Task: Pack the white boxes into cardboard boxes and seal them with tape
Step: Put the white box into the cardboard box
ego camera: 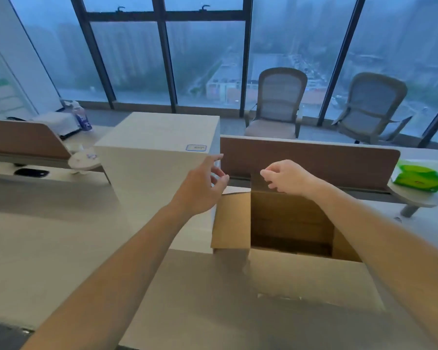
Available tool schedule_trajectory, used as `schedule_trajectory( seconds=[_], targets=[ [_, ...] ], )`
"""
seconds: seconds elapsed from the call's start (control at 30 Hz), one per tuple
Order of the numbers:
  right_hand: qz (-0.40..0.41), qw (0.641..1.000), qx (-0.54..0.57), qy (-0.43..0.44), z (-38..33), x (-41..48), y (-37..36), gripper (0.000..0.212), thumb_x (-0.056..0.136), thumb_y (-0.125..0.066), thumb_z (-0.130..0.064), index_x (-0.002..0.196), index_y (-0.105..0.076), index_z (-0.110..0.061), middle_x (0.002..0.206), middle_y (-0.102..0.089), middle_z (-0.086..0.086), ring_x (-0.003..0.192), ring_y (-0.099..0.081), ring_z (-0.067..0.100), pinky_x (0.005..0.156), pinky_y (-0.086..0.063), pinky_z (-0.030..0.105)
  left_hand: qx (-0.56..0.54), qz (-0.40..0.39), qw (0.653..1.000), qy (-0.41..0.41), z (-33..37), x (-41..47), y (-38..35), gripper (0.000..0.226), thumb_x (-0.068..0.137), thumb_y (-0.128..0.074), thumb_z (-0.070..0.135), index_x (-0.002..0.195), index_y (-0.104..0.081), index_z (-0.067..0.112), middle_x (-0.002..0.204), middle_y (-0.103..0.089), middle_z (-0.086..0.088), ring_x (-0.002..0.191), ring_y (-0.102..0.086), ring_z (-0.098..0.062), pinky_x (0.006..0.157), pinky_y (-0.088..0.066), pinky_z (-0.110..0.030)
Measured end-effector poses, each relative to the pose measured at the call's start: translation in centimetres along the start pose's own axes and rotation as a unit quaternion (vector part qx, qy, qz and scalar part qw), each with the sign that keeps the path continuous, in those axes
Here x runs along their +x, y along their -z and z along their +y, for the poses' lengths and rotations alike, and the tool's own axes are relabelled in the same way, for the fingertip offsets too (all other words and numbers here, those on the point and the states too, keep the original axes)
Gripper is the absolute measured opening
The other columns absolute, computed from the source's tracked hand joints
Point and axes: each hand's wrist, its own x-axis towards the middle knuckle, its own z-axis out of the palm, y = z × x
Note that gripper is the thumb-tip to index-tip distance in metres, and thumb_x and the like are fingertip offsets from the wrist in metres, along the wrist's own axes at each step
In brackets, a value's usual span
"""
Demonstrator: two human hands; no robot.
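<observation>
Tall white box (149,173) stands on desk (48,248), just left of open cardboard box (301,279). Left hand (200,188) at white box's right edge, fingers spread, holding nothing. Right hand (288,178) curled at carton's upright far flap (257,181); grip unclear.

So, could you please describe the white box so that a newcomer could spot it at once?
On the pale desk before the big windows stands an open cardboard box. The white box stands just left of it, rising higher, beside the left hand. It alone is plain white, with a small blue-bordered label at its top's near right corner.
</observation>
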Motion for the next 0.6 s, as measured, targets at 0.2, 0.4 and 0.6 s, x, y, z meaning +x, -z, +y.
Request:
schedule_trajectory(
  seconds=[0.2,0.4,0.6],
  targets=[
    [0.019,0.998,-0.008,0.056,-10.0,2.0,-1.4,0.044,0.101,-0.044,-0.046,0.129,-0.054,-0.013,0.121,-0.062,0.004,0.11,-0.059,0.022,0.097,-0.048,0.038,0.047,0.094,0.992,-0.072,-2.2,1.1,8.3,0.023,0.098,-0.059,0.016,0.119,-0.066,0.012,0.103,-0.068,-0.001,0.087,-0.062,-0.011,0.078,-0.049,-0.011],
    [-0.004,0.994,-0.036,0.106,-13.7,6.2,-3.2,0.086,0.086,-0.054,-0.068,0.15,-0.029,-0.017,0.156,-0.034,0.009,0.139,-0.038,0.028,0.109,-0.034,0.042,0.177,0.067,0.982,0.022,-6.4,5.8,12.2,0.029,0.1,-0.054,0.032,0.121,-0.067,0.016,0.127,-0.065,-0.004,0.118,-0.057,-0.022,0.1,-0.042,-0.032],
    [-0.09,0.965,-0.195,0.153,-14.8,8.9,-5.1,0.112,0.071,-0.052,-0.083,0.156,-0.003,-0.03,0.164,0.01,0.009,0.146,0.019,0.042,0.116,-0.002,0.06,0.265,-0.074,0.95,0.149,-9.2,10.4,13.2,0.058,0.1,-0.045,0.053,0.148,-0.045,0.021,0.156,-0.041,-0.003,0.144,-0.035,-0.026,0.12,-0.024,-0.044]
  ],
)
